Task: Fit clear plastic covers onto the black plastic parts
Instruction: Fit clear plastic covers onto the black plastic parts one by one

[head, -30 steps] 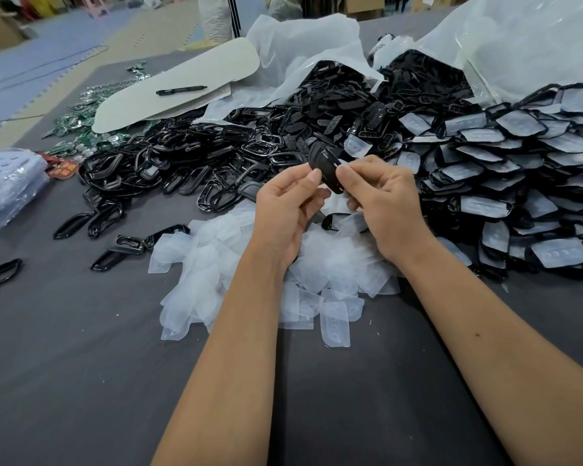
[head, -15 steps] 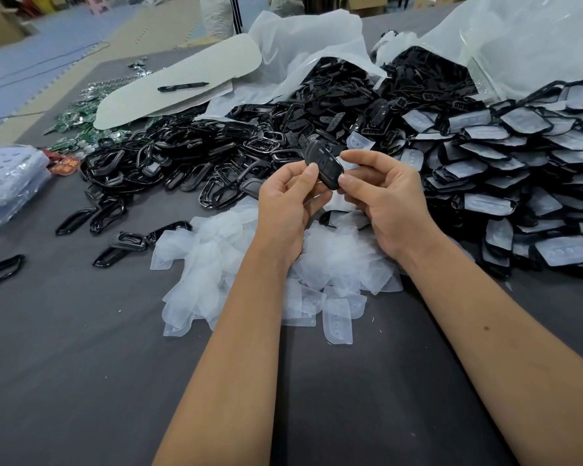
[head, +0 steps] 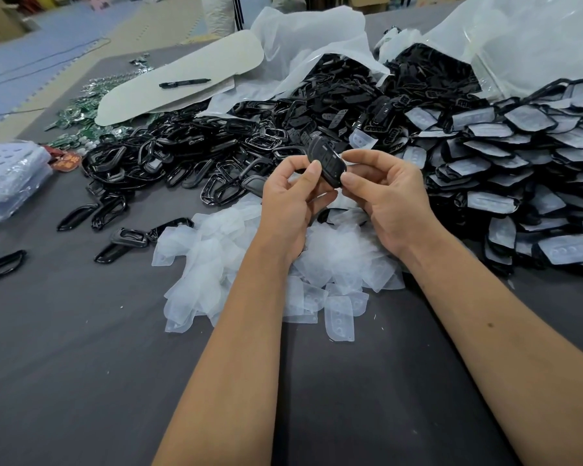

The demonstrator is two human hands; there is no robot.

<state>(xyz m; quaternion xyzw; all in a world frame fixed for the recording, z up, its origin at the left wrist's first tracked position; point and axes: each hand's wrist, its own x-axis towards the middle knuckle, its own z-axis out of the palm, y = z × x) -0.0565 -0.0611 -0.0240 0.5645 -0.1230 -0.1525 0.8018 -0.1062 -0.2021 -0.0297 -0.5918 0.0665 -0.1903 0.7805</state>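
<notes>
I see both hands raised over the grey tabletop (head: 81, 381), pinching one black plastic part (head: 327, 161) between them: my left hand (head: 292, 200) grips its near-left edge with thumb and curled fingers, my right hand (head: 389, 200) nips its lower end. Whether a cover sits on it, I cannot tell. Directly under the hands lies the heap of clear covers (head: 223, 264). Bare black parts (head: 182, 163) pile at 10 o'clock, covered ones (head: 519, 156) at 2 o'clock.
</notes>
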